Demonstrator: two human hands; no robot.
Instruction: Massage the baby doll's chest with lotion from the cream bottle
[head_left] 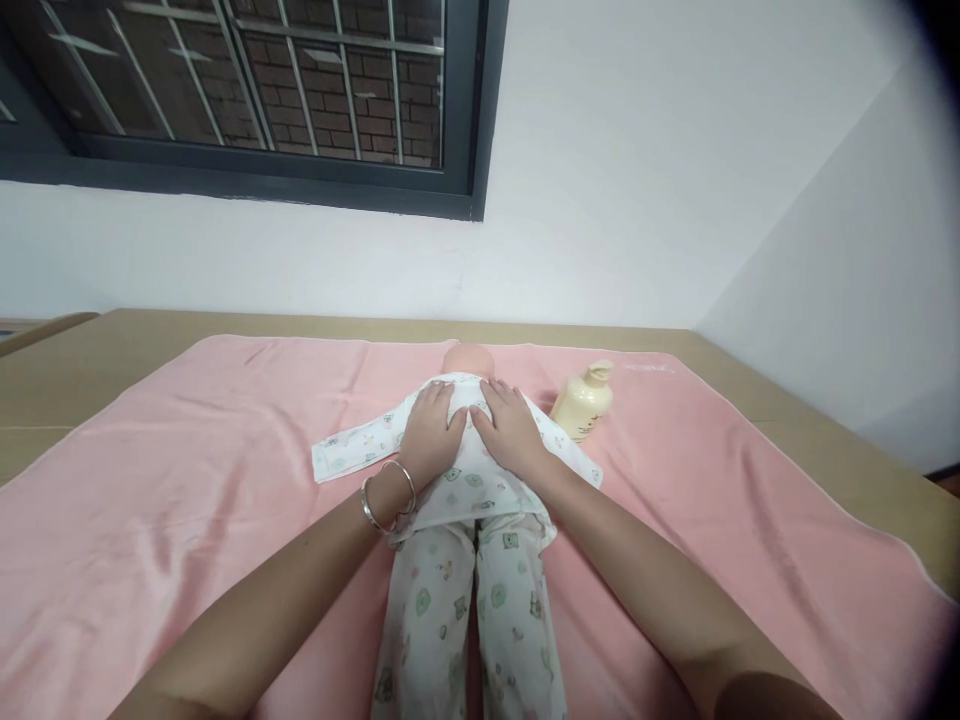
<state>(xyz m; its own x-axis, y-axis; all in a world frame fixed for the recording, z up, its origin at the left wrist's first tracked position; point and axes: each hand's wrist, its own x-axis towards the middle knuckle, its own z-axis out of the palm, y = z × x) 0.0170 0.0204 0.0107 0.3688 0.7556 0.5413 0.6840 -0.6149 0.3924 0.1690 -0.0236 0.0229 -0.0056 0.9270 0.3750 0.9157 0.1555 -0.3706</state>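
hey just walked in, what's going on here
A person has both hands, left and right, resting flat on the white patterned top of a doll. The doll lies on a pink cloth, with matching trousers below the top. A pump bottle is on the cloth, beyond the sleeve nearer the right hand.

A doll [471,500] in patterned pajamas [506,580] lies on pink cloth [247,480].
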